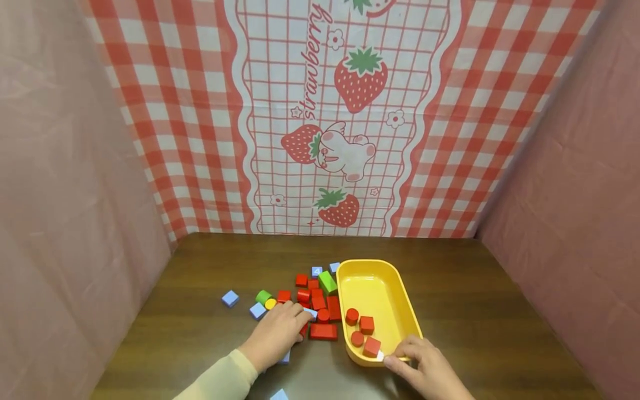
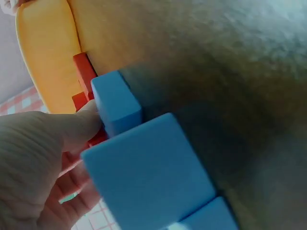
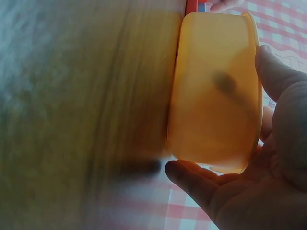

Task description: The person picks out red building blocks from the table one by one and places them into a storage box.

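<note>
My left hand (image 1: 279, 331) reaches into a loose pile of toy blocks, its thumb and fingers pinching a red block (image 1: 303, 330). That block is mostly covered by the hand. In the left wrist view, blue blocks (image 2: 151, 172) stand close beside the thumb. My right hand (image 1: 425, 366) grips the near right corner of a yellow tray (image 1: 407, 303), thumb on the rim and fingers round the side. Inside the tray, at its near end, lie several red blocks, among them a red cube (image 1: 367, 325) and a red cylinder (image 1: 352, 316).
Red blocks, such as a long one (image 1: 324, 332), lie between the left hand and the tray. A green block (image 1: 327, 283) rests by the tray's left wall. Farther left are a blue block (image 1: 230, 299), a green cylinder (image 1: 263, 297) and a yellow one (image 1: 270, 304). Cloth surrounds the table (image 1: 480, 311).
</note>
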Available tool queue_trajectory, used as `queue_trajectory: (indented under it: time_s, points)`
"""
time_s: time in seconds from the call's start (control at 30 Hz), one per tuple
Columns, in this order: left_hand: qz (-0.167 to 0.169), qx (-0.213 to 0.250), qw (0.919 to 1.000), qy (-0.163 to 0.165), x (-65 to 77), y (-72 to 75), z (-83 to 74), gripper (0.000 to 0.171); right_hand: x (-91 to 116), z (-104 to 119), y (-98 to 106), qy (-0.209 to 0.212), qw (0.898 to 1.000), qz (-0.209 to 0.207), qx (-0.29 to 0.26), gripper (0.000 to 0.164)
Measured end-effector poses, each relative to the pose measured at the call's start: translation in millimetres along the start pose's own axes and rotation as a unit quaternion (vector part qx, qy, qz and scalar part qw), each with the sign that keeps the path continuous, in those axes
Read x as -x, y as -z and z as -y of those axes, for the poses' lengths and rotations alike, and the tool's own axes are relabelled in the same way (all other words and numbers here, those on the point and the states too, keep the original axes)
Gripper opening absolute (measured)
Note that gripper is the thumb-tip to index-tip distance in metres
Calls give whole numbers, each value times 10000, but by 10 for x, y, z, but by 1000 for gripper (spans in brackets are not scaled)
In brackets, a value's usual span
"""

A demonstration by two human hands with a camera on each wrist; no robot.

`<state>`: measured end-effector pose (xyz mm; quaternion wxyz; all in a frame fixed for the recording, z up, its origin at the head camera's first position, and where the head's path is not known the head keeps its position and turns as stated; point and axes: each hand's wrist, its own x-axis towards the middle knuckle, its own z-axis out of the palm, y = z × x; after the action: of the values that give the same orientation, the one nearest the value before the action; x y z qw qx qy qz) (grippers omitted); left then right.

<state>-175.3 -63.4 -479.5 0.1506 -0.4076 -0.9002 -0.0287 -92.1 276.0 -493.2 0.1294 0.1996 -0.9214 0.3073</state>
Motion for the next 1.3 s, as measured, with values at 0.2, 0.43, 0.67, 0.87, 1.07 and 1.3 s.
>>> queue_trajectory:
  time_s: [0.2,0.43,0.67,0.87,1.07,1.3]
  points:
    - [188,507,9982,276,-155,187,-74,35,4,-8,-17,-9,10000,-87,-1,17]
    - [-107,1315,9913,19,-625,397,-461,34,-4,-27,-25,214,9995,-235,1,18]
    - [788,1178,9898,-108,-947,199,-820,31,-18,-12,-25,163,9997,-178,-84,14]
    - [919,308,9945,403,-1060,99,-874,22,-12,-22,-25,192,9996,-185,-134,15]
    - [1029,10,9909,871,-1068,32,-850,24,-26,-22,-31,107,9996,-182,-186,16]
    - [678,554,9927,825,-978,4,-760,26,-19,-23,-40,43,9998,-198,-88,16]
